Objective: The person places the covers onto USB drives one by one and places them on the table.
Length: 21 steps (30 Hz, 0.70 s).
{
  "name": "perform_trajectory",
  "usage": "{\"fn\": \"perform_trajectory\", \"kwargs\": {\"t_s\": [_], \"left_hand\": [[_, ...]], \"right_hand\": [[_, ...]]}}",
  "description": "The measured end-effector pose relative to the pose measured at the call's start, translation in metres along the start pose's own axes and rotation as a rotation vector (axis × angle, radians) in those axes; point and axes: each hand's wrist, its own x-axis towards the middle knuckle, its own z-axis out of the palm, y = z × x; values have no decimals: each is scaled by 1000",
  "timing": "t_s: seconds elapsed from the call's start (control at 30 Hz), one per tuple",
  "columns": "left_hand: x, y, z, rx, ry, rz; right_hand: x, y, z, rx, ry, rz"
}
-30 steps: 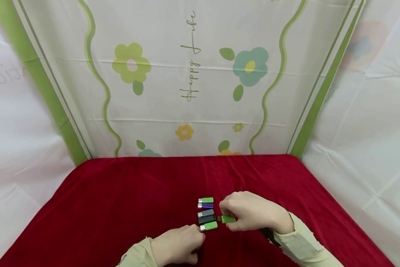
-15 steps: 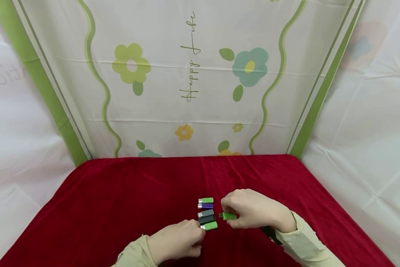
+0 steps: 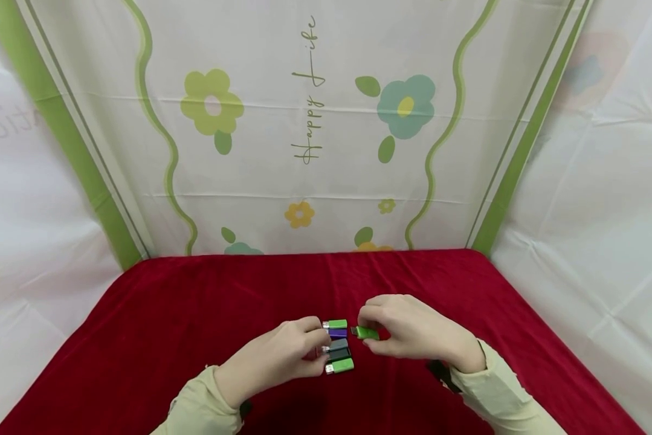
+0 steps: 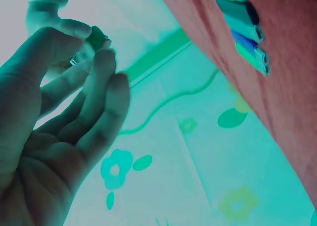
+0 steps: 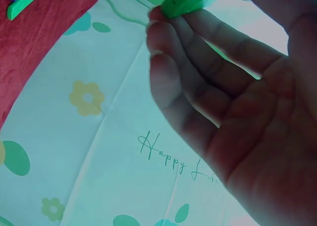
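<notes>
My right hand (image 3: 413, 326) pinches a green USB flash drive (image 3: 367, 333) between thumb and fingers, its plug pointing left. In the right wrist view, the green drive (image 5: 185, 2) shows at the fingertips. Just left of it, several USB flash drives lie stacked side by side in a row: green (image 3: 338, 324), purple (image 3: 338, 333), grey (image 3: 338, 345), black (image 3: 339, 354) and green (image 3: 341, 365). My left hand (image 3: 277, 356) hovers at the row's left ends, thumb and fingers apart, partly hiding the plugs. In the left wrist view, nothing clearly shows in its fingers (image 4: 111, 102).
A red velvet cloth (image 3: 222, 314) covers the table. White printed fabric (image 3: 260, 163) with flowers and lettering hangs behind it, and plain white fabric stands at the left and right sides.
My left hand has moved up from the nearest green drive, its curled fingers spreading. My right hand has shifted up along the row with its green drive, now beside the purple one.
</notes>
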Motion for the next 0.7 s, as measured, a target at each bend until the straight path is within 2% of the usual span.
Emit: {"fn": "perform_trajectory", "kwargs": {"t_s": [0.1, 0.2, 0.43, 0.7], "left_hand": [[0, -2, -3, 6, 107, 51], [1, -4, -5, 22, 171, 62], [4, -5, -7, -10, 225, 8], [7, -2, -7, -81, 341, 30]], "right_hand": [[1, 2, 1, 10, 49, -34], [2, 3, 2, 16, 95, -67], [4, 2, 3, 28, 176, -98], [6, 0, 5, 19, 231, -100]]}}
